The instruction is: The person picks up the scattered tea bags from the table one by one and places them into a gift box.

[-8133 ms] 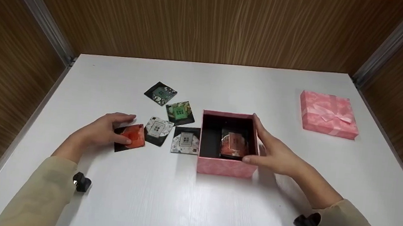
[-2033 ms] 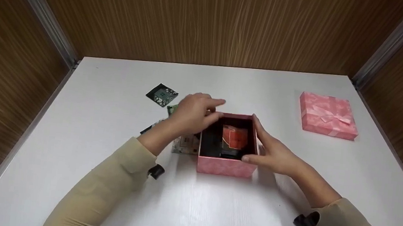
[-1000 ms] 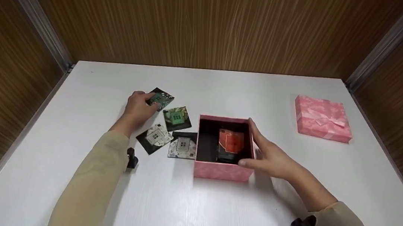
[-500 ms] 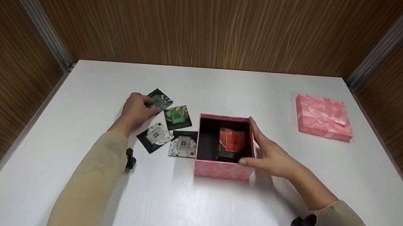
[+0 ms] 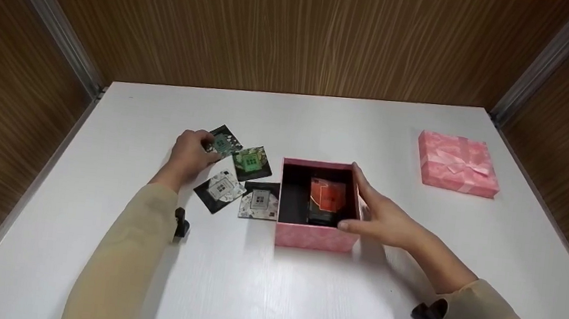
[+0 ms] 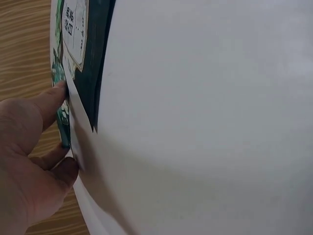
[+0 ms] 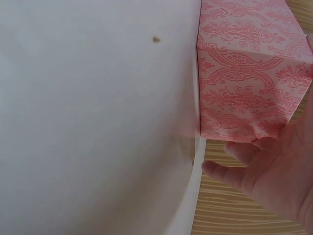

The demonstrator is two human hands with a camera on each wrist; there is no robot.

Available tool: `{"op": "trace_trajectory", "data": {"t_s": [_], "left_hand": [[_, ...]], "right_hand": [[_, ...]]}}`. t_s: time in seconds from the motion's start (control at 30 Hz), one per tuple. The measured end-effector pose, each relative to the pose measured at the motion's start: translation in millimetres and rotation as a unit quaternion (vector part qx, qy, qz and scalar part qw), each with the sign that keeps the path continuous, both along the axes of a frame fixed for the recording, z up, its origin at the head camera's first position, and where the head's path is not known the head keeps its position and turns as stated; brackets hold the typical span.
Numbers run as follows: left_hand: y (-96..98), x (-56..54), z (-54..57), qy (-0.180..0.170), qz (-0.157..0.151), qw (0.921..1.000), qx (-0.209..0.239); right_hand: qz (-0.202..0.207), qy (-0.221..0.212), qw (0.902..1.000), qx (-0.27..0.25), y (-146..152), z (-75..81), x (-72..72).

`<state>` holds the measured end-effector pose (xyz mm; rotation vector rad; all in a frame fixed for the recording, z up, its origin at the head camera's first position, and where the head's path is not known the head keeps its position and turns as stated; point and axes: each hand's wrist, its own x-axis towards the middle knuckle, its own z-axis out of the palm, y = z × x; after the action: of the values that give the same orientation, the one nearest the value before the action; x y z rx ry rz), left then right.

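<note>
With thumb and fingertips, my left hand (image 5: 189, 153) pinches the edges of a flat dark green packet (image 5: 226, 143); in the left wrist view the packet (image 6: 92, 54) has a white label. A bright green packet (image 5: 252, 163) touches it, and two white-and-black packets, one tilted (image 5: 220, 190) and one straighter (image 5: 259, 202), lie nearer me. My right hand (image 5: 388, 219) grips the right side of the pink gift box (image 5: 314, 237), thumb over the near rim, fingers along the side. Inside the box, to the right, lies an orange-red packet (image 5: 328, 198) on top of dark ones.
The pink lid (image 5: 457, 164) with a ribbon bow sits at the right rear of the white table (image 5: 270, 295). Brown wood-grain panels (image 5: 297, 34) stand behind the table and at both sides.
The orange-red packet formerly under my left hand is now in the box. My left hand has gone to the dark green packet. The tilted white packet has turned; the right hand stays.
</note>
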<state>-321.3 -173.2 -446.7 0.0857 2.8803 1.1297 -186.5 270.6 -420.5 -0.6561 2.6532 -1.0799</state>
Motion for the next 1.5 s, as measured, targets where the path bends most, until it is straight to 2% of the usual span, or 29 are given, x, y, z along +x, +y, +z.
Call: {"op": "trace_trajectory", "data": {"t_s": [0.2, 0.47, 0.67, 0.83, 1.03, 1.2, 1.33, 1.5], "left_hand": [[-2.3, 1.4, -0.3, 0.007, 0.013, 0.9995, 0.028], [-3.1, -0.2, -1.2, 0.033, 0.013, 0.9984, 0.043], [-8.4, 1.3, 6.4, 0.037, 0.017, 0.9957, 0.083], [-9.6, 3.7, 23.3, 0.057, 0.017, 0.9949, 0.081], [-4.4, 12.6, 51.1, 0.113, -0.008, 0.9913, 0.067], [9.8, 29.9, 77.3, 0.151, -0.052, 0.985, 0.066], [27.9, 45.5, 96.5, 0.179, -0.091, 0.9768, 0.074], [53.2, 63.6, 113.9, 0.198, -0.137, 0.9665, 0.089]], "right_hand": [[0.001, 0.002, 1.0, -0.007, 1.5, -0.6, -2.5], [0.009, 0.013, 0.9996, -0.023, 2.1, -4.1, -6.1], [0.009, 0.012, 0.9996, -0.025, 0.0, -5.7, -7.8], [0.004, 0.005, 0.9997, -0.025, -2.0, -5.4, -7.9], [0.003, 0.006, 0.9998, -0.021, -3.4, -5.9, -8.4], [0.006, 0.01, 0.9997, -0.02, -3.1, -5.4, -8.7], [0.007, 0.015, 0.9997, -0.016, -2.1, -4.3, -8.1], [0.007, 0.017, 0.9997, -0.014, -1.7, -4.3, -8.9]]}}
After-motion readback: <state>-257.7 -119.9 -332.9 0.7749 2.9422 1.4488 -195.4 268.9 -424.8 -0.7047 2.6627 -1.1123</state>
